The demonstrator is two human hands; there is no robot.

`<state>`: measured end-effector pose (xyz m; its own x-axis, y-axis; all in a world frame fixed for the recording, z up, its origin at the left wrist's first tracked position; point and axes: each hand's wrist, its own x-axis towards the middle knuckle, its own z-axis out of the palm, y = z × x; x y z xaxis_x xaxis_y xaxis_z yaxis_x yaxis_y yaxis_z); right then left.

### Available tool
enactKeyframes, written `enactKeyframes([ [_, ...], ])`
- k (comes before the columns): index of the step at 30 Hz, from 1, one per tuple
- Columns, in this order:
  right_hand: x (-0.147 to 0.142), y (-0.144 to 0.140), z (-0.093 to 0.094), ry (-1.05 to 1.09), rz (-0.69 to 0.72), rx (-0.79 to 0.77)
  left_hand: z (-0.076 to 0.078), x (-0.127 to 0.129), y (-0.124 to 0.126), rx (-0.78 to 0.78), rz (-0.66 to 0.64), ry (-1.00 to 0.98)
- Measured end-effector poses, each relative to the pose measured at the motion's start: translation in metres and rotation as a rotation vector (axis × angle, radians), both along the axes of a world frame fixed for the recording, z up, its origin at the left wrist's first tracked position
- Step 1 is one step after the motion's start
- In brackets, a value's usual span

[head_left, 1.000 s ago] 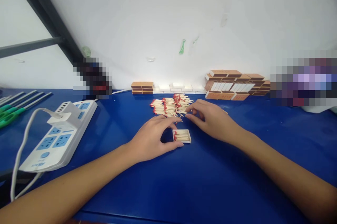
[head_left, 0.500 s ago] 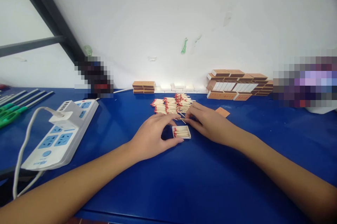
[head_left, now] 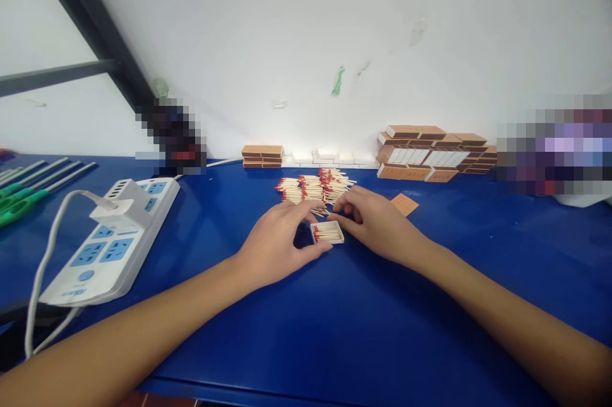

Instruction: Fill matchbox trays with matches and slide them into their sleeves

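Observation:
A small white matchbox tray (head_left: 337, 242) sits on the blue table, partly filled with red-tipped matches (head_left: 327, 233). My left hand (head_left: 278, 241) curves around its left side, thumb at the near edge and fingers by the far edge. Just beyond the tray's far right corner, my right hand (head_left: 370, 221) has thumb and fingers pinched together on a few matches; the fingers partly hide them. Behind both hands lies a loose pile of matches (head_left: 313, 189), heads mostly to the left.
White trays (head_left: 325, 158) line the wall. Orange-brown matchboxes are stacked at the left (head_left: 262, 156) and right (head_left: 435, 155). A flat orange card (head_left: 405, 205) lies near my right hand. A white power strip (head_left: 115, 247) and green-handled tools (head_left: 26, 199) occupy the left side.
My right hand has shifted slightly left, closer to the tray's far edge. The tray and the view have moved a little; my left hand stays around the tray.

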<state>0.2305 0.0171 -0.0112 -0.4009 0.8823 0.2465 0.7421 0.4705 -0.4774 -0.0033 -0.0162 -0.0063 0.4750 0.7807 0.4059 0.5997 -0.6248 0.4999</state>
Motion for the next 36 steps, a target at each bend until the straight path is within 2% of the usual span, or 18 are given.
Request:
enactKeyframes([
  [7, 0.008, -0.002, 0.002, -0.188, 0.018, -0.007, 0.0, 0.0, -0.001, -0.017, -0.018, 0.006],
  [12, 0.023, -0.006, 0.013, -0.203, 0.045, 0.041, 0.0, -0.002, 0.001, -0.017, -0.021, 0.001],
  [17, 0.017, -0.022, 0.027, -0.137, 0.201, -0.048, -0.001, 0.0, 0.001, -0.034, -0.044, -0.008],
  [20, 0.009, -0.029, 0.025, -0.154, 0.212, -0.068, -0.001, 0.0, 0.0, -0.048, -0.073, -0.013],
  [27, 0.003, -0.029, 0.02, -0.137, 0.241, 0.014, -0.002, -0.001, 0.0, -0.037, -0.114, -0.016],
  [36, 0.0, -0.033, 0.017, -0.187, 0.19, -0.044, -0.003, 0.0, 0.0, -0.048, -0.141, -0.019],
])
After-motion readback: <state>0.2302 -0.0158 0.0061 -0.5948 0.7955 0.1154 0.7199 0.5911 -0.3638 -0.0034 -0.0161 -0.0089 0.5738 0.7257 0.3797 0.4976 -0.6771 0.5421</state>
